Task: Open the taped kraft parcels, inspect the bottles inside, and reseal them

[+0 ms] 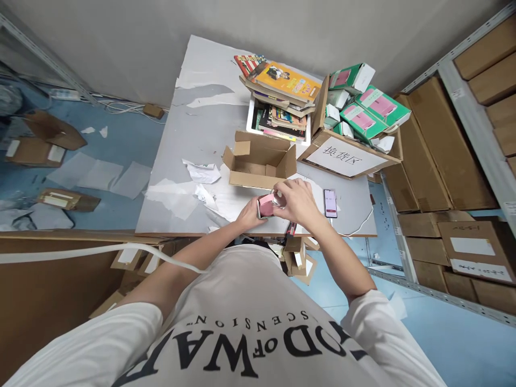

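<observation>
My left hand (249, 216) is closed around a small pink box (266, 206) near the front edge of the table. From the other side my right hand (297, 200) reaches over, its thumb and fingers pinched at the right end of the pink box. Something small, pale and shiny shows at those fingertips, too small to name. Just beyond both hands stands a cardboard box (262, 180) with its flaps up and nothing visible inside. A red and black tool, perhaps a box cutter (291, 229), lies at the table edge below my right hand.
Torn white paper (203, 172) lies left of the cardboard box. Books (282, 80) are piled over a white bin (252, 115). Beside it, a labelled carton (342, 156) holds several green and pink boxes (381, 105). A phone (330, 203) with a cable lies at right. Shelves of cartons (467, 247) flank the right.
</observation>
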A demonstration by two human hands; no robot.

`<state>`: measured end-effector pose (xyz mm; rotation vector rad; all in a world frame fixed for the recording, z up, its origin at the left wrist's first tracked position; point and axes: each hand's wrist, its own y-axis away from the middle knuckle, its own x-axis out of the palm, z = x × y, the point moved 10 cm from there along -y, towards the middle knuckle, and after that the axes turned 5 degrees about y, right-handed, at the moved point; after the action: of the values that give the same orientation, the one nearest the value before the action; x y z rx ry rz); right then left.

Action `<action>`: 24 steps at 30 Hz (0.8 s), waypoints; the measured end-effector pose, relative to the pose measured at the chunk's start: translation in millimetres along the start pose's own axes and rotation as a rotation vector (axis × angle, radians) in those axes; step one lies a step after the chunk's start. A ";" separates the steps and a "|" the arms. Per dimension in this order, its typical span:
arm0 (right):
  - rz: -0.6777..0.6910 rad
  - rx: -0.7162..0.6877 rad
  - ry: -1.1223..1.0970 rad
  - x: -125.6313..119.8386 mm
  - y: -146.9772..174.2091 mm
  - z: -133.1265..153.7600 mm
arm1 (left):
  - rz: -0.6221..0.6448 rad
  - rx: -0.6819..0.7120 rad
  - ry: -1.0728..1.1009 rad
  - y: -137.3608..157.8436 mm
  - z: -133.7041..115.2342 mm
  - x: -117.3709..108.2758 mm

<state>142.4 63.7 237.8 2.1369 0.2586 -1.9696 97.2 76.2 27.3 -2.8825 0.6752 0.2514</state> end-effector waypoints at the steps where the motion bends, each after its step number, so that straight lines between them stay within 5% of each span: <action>1: -0.027 -0.018 -0.041 -10.5 0.7 -2.8 | -0.005 -0.003 -0.020 0.7 -0.4 -1.6; 8: -0.219 -0.183 -0.392 -68.7 -0.7 -15.0 | -0.074 -0.053 -0.126 -4.5 3.0 -8.6; 12: -0.327 -0.213 -0.481 -88.1 -2.7 -16.6 | -0.070 -0.094 -0.110 -4.9 27.4 -15.0; 18: -0.326 -0.233 -0.572 -88.9 -7.8 -6.9 | -0.037 -0.100 -0.060 2.9 59.3 -27.1; 24: -0.299 -0.263 -0.610 -85.1 -16.2 -2.7 | -0.037 -0.122 -0.037 15.1 40.1 -38.7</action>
<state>133.3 81.8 322.0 1.3182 0.7034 -2.4723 51.2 87.4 -5.7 -2.9945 0.6195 0.3523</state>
